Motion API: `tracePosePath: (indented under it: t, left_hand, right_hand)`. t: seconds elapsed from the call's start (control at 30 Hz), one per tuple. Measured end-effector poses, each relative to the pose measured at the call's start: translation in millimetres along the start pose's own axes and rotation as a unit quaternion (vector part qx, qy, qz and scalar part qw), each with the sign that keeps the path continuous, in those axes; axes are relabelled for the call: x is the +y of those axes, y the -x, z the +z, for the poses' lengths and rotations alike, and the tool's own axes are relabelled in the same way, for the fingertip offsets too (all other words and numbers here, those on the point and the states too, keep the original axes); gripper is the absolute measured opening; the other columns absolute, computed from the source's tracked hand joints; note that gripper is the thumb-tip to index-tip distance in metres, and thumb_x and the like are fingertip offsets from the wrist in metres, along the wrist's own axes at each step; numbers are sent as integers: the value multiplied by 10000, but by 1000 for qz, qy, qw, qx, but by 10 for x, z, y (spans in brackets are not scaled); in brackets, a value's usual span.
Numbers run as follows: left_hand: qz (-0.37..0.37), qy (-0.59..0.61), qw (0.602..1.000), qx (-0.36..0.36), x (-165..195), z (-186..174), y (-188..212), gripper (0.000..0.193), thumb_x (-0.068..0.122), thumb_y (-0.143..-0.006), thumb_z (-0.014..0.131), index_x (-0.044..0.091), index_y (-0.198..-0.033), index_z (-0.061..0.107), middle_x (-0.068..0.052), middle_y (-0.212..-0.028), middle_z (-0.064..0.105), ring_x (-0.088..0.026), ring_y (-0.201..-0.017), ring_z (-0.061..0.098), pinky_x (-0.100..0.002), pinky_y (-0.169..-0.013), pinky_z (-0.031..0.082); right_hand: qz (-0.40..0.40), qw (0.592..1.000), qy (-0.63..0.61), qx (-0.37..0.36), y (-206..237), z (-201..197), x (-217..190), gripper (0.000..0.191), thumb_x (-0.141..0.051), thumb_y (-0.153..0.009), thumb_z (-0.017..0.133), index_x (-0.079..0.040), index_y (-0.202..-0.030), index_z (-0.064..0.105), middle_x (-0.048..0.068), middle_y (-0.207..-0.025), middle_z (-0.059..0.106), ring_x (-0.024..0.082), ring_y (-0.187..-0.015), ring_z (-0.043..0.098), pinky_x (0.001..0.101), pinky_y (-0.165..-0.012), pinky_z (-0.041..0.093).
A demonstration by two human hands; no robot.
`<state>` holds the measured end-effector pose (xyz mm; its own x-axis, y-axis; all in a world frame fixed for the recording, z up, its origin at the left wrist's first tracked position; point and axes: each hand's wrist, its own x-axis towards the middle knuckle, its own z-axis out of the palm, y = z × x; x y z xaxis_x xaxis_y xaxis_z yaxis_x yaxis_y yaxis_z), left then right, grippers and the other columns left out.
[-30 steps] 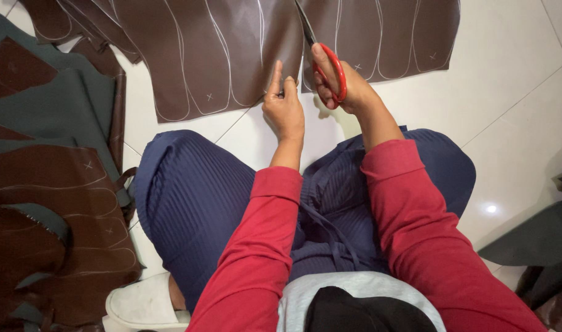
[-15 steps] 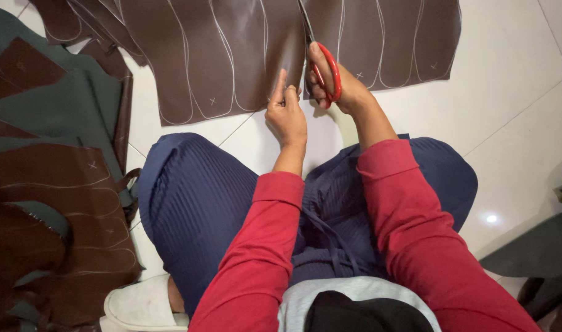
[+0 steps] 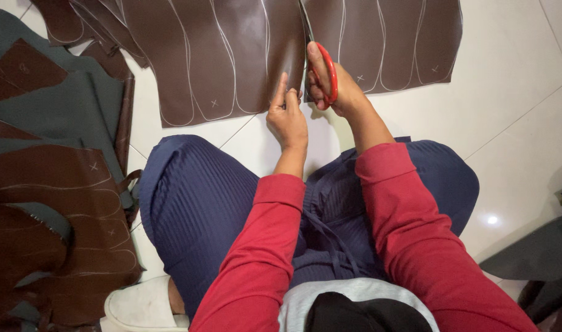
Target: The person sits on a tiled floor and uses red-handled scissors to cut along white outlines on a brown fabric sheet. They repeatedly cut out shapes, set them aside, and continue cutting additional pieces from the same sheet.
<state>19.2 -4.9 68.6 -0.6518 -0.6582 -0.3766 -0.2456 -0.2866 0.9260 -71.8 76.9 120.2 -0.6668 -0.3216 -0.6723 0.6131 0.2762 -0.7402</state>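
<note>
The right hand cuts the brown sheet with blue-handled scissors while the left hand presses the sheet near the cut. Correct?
Not quite: the scissors have red handles, not blue, as the head view shows. The right hand does cut the brown sheet, and the left hand presses it near the cut.

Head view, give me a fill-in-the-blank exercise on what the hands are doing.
1. The right hand holds scissors with ____ handles.
2. The left hand presses on the ____ sheet.
3. The sheet lies on a white ____ floor.

Missing words: red; brown; tiled
</note>
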Motion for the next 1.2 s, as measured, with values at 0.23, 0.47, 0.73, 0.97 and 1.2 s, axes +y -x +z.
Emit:
tracePosePath:
  t: [0.23,0.47,0.73,0.97,1.2]
  left_hand:
    - [-26,-10,1000,2,10,7,-17,363,118,-979,592,111,-1322,710,-120,-983,792,-132,-865,741,-295,-799,592]
    - [15,10,1000,12,4,0,-38,349,106,-976,588,101,-1303,710,-38,-1015,769,-86,-827,719,-272,-753,576]
    - [-3,40,999,27,-54,1,-25,382,70,-947,592,94,-1300,736,-53,-850,749,-78,-745,647,-264,-699,535]
    - [-32,-2,999,39,29,-13,-12,372,116,-932,593,116,-1276,737,-78,-850,790,-81,-746,695,-266,-698,554]
    - [-3,-19,998,55,95,-38,26,378,105,-900,571,114,-1230,755,-87,-929,806,-84,-743,716,-267,-684,561]
  right_hand:
    - [-4,1000,10,23,-36,30,24,701,-816,-894,444,-141,-705,468,-28,-513,403,102,-374,404,257,-348,345]
    - [1,998,57,33,-176,66,-59,753,-857,-870,399,-131,-683,471,-7,-515,430,117,-406,429,277,-386,408]
    - [14,1000,6,23,-391,85,-121,710,-849,-872,439,-154,-738,495,-45,-573,420,88,-445,431,282,-408,439]
    - [28,998,21,59,-300,135,-160,704,-806,-892,444,-129,-706,489,-13,-536,416,98,-391,418,255,-346,355]
    - [-1,998,39,46,-385,123,-289,715,-840,-871,427,-143,-751,522,-30,-556,451,98,-418,464,274,-387,439]
